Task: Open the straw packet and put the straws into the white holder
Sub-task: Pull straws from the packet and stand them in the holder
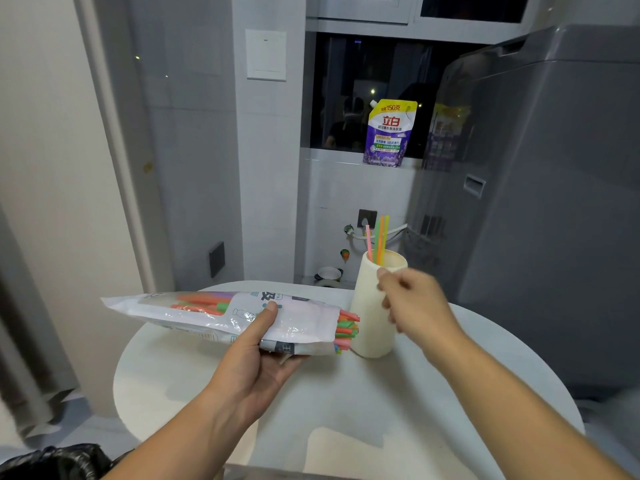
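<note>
Transfer step, I judge: thin coloured straws (379, 237) stand in the tall white cylindrical holder (370, 327), at one o'clock on the round white table (346, 393). The left hand (249, 358) grips the opened white plastic straw packet (221, 317), its mouth facing three o'clock. The right hand (415, 303) is blurred, loosely curled and seemingly empty. Next it should pinch more straws.

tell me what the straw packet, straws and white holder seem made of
The straw packet looks like thin glossy plastic film: it crinkles, shines and has a clear window. The straws seem smooth plastic, judging by their even neon colours. The white holder is matte, cream and rigid: plastic or ceramic, I cannot tell.
</note>
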Motion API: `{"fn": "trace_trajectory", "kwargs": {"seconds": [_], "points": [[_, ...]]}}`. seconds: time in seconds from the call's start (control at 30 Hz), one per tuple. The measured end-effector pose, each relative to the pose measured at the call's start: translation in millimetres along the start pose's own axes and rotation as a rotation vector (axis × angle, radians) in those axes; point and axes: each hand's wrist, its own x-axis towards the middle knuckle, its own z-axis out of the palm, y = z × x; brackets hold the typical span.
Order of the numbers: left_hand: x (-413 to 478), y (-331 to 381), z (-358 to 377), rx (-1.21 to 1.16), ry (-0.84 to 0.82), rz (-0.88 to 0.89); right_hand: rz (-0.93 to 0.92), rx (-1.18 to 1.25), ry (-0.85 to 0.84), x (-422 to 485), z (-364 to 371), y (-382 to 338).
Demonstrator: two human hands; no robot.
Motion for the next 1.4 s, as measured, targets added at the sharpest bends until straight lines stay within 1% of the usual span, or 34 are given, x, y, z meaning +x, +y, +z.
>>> {"fn": "trace_trajectory", "kwargs": {"seconds": [0.07,0.13,0.23,0.37,0.53,0.73,0.83,1.07,1.17,1.27,1.33,1.4], "points": [[-1,0,0,-0.001,-0.008,0.000,0.081,0.052,-0.159,-20,9,5],[-2,-1,1,0.013,-0.022,0.002,0.091,0.082,-0.258,-32,14,8],[-3,-1,0,0.053,-0.044,0.011,0.078,0.160,-0.295,-34,15,12],[-2,-2,-1,0.084,-0.055,0.019,0.127,0.257,-0.335,-34,11,16],[-2,-2,-2,0.044,-0.044,0.021,0.158,0.316,-0.323,-31,6,20],[0,6,-5,-0.015,-0.032,0.029,0.282,0.535,-0.272,-30,-6,17],[-2,5,-4,-0.010,-0.028,0.019,0.298,0.593,-0.293,-33,-1,17],[-4,0,-2,0.027,-0.040,0.020,0.217,0.550,-0.299,-36,7,17],[-3,3,-3,0.008,-0.027,0.026,0.217,0.532,-0.266,-34,3,17],[-2,5,-4,-0.009,-0.012,0.043,0.232,0.578,-0.221,-32,-2,17],[-2,5,-3,-0.009,-0.014,0.039,0.224,0.590,-0.243,-35,-1,16],[-3,2,-2,0.000,-0.023,0.032,0.190,0.526,-0.262,-38,3,16]]}}
